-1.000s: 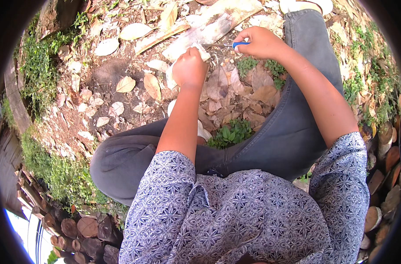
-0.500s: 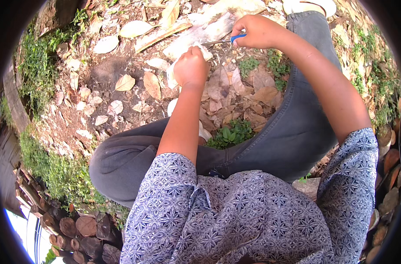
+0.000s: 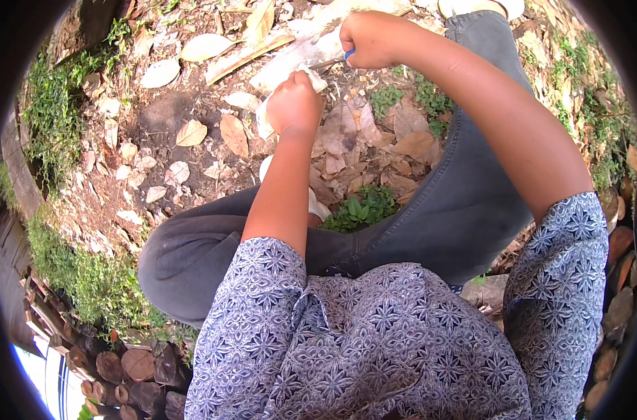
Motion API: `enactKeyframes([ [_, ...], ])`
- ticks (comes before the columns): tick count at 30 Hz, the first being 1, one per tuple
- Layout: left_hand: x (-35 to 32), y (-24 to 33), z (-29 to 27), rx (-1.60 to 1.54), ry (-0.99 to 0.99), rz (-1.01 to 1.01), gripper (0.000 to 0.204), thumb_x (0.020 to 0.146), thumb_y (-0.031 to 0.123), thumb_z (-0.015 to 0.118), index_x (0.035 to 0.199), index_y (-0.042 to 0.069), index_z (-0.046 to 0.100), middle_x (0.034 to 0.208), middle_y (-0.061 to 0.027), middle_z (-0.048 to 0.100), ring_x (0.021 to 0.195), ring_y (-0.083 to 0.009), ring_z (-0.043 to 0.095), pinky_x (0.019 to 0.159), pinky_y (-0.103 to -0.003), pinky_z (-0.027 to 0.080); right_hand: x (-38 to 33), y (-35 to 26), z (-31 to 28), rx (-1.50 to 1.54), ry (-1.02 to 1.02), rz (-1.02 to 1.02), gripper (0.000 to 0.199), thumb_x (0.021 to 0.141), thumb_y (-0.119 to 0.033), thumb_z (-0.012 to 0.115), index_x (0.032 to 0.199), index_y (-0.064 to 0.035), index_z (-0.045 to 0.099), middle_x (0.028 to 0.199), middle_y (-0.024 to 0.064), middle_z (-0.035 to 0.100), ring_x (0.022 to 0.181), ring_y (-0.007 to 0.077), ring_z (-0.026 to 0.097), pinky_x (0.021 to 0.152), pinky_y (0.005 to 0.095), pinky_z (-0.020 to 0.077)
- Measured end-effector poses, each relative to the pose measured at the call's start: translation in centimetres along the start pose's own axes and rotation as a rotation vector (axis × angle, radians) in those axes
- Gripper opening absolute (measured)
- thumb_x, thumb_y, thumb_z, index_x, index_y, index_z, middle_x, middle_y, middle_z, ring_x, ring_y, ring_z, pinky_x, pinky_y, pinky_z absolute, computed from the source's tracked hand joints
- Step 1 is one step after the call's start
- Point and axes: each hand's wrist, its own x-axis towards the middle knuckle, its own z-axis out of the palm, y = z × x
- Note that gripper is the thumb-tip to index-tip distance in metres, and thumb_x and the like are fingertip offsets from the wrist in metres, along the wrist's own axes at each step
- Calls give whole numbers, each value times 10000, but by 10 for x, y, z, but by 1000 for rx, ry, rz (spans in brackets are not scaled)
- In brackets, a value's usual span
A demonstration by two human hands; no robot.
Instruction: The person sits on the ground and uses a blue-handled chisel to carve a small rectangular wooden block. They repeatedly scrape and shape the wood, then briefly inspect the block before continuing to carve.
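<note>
My left hand (image 3: 294,105) is closed around the near end of a long pale piece of wood (image 3: 301,52) that runs away toward the top of the view. My right hand (image 3: 371,38) grips a tool with a blue handle (image 3: 349,54), pressed against the far part of that wood. The tool's blade is hidden by my fingers. Both arms reach out over my grey trousers (image 3: 437,203), and I sit low above bare earth.
Dry leaves (image 3: 233,133) and pale wood chips (image 3: 161,72) litter the ground. Small green plants (image 3: 360,208) grow between my legs, with moss (image 3: 87,280) at the left. Stacked cut logs (image 3: 133,367) line the lower left and right edges. A pale sandal (image 3: 472,7) shows at the top.
My right hand has slid the blue-handled tool farther up along the wood, away from me. My left hand has kept its hold on the near end, and the view has shifted slightly.
</note>
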Motion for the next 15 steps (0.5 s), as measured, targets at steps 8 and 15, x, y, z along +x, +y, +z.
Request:
enactKeyframes([
  [8, -3, 1, 6, -14, 93, 22, 158, 693, 102, 715, 822, 100, 623, 865, -50, 722, 806, -250, 726, 687, -374, 583, 20, 29, 44, 72, 171, -108, 225, 843, -196, 735, 1014, -55, 703, 774, 98, 722, 711, 254, 708, 643, 390, 553],
  [15, -2, 1, 1, -11, 6, 4, 242, 662, 167, 779, 839, 104, 626, 877, -59, 725, 812, -260, 725, 698, -376, 585, -5, 68, 65, 399, 126, -25, 246, 914, -245, 695, 1082, -66, 717, 746, 28, 706, 690, 162, 687, 619, 340, 547],
])
